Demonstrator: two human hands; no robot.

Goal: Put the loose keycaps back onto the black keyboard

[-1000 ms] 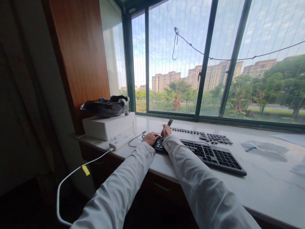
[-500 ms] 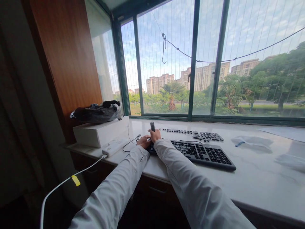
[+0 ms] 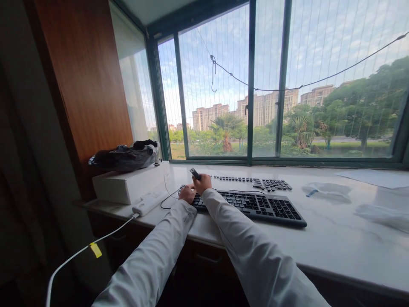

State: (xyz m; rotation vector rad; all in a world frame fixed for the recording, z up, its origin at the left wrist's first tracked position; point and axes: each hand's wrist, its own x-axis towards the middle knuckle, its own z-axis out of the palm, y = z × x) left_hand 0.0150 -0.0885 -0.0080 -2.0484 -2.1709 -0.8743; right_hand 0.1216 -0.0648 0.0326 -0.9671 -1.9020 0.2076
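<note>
The fingers of my right hand (image 3: 202,184) are gripping a dark, narrow stick-shaped tool (image 3: 195,173), its blunt end pointing up and leftward above my knuckles. The fingers of my left hand (image 3: 187,194) are curling down at the left end of a long, black plastic keyboard (image 3: 281,210) with a gridded surface; I cannot tell whether they are holding anything. The keyboard is lying flat, slightly aslant, on a glossy white, grey-veined desk (image 3: 322,243). Behind it, small black keycap-like pieces (image 3: 272,184) are sitting in rows, blocky and separate. Wrinkled pale-grey cloth sleeves (image 3: 255,243) are covering my arms. To the left, a smooth white power strip (image 3: 148,203) is resting near a matte white rectangular box (image 3: 110,189), which is carrying a crumpled, shiny black bag (image 3: 123,158). To the right, a filmy translucent plastic bag (image 3: 330,189) is spreading limply.
</note>
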